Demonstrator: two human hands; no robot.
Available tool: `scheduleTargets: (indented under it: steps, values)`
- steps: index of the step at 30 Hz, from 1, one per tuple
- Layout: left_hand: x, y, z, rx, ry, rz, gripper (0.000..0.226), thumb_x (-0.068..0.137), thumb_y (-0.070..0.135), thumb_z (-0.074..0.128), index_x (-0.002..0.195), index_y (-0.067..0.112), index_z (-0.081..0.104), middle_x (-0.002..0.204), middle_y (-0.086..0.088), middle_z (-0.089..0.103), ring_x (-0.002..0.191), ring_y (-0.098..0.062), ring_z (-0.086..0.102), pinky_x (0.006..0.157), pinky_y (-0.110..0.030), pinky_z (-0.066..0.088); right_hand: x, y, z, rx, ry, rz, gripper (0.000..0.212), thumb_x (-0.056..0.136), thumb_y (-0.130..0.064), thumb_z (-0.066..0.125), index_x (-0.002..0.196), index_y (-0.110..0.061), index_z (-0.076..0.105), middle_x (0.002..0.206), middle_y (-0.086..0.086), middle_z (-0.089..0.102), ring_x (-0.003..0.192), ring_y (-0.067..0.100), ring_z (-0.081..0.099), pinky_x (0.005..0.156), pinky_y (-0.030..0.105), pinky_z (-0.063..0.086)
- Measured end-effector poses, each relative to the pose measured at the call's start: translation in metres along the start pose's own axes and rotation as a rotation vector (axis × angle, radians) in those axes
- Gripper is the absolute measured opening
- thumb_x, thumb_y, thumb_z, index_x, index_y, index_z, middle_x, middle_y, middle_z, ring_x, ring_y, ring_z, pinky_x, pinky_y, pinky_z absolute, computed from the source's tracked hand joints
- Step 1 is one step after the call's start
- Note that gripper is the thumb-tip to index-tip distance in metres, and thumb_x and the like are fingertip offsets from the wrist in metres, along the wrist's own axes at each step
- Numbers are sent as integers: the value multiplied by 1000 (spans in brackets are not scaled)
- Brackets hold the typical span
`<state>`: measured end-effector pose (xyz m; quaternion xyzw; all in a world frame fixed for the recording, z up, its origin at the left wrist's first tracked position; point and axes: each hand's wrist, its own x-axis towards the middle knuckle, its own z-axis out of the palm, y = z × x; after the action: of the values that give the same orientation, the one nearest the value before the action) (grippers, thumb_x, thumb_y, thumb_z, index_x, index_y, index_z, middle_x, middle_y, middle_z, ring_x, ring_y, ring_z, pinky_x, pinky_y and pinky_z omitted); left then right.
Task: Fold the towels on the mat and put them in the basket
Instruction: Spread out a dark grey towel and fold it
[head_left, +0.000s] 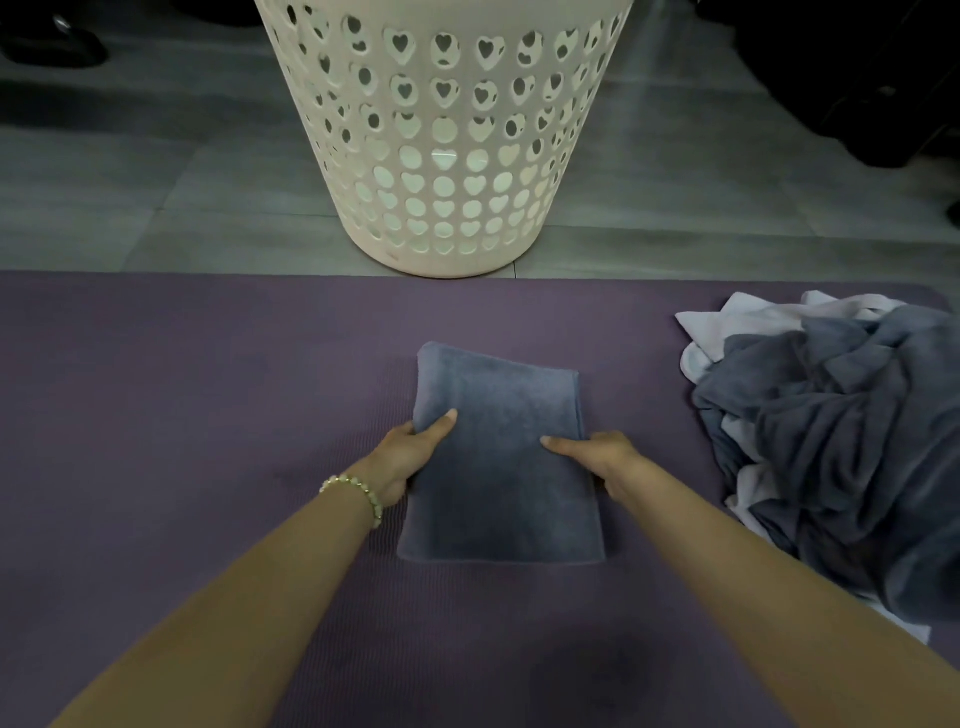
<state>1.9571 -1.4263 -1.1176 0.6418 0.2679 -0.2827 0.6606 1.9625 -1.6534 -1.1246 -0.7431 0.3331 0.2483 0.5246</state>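
Folded grey terry towel (501, 457) on purple foam mat (182, 415), long axis near-far. Left hand (410, 457) and right hand (597, 457) grip its side edges. Cream perforated plastic basket (441, 156) directly beyond it.

folded grey towel (501, 462) flat on mat (182, 415) | basket (441, 140) upright (beyond mat)

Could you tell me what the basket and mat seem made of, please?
The basket looks like moulded cream plastic, smooth, pierced by heart-shaped holes. The mat seems purple foam or rubber, matte, finely ribbed.
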Motion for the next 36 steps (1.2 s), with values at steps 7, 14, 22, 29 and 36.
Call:
scheduleTargets:
  steps: [7,14,22,29,36]
  values:
    - [-6,-13,-19,-33,-29,-71,52,88,42,61,123,3,58,118,-8,65,99,-21,63,87,-32,48,-9,-11,-6,81,-362,170,51,72,-23,78,117,-3,62,104,7,68,87,17,65,63,26,55]
    - [-7,-20,-29,-39,-10,-56,49,88,41,60,122,5,58,117,-7,65,96,-19,63,87,-31,48,-13,-21,1,-2,-375,136,21,86,-18,68,103,-7,61,92,3,65,79,12,61,61,19,53]
    - [-17,-24,-47,-54,-102,-113,47,89,45,55,116,7,62,110,-6,69,100,-17,65,79,-29,51,-24,-25,9,43,-535,246,39,77,-33,74,107,-9,66,97,7,73,82,19,70,68,31,57]
    - [-28,-5,-67,-77,-171,-37,42,89,42,57,120,13,61,115,-1,69,107,-14,63,87,-28,49,-36,-23,11,222,-591,144,32,77,-30,69,102,-11,69,93,5,74,79,16,72,68,28,58]
    - [-22,81,-60,211,345,426,41,86,52,58,89,11,58,87,-6,55,73,-15,49,58,-18,43,-40,-99,22,265,-256,-220,54,77,-45,72,118,-10,63,112,3,69,96,15,65,78,27,52]
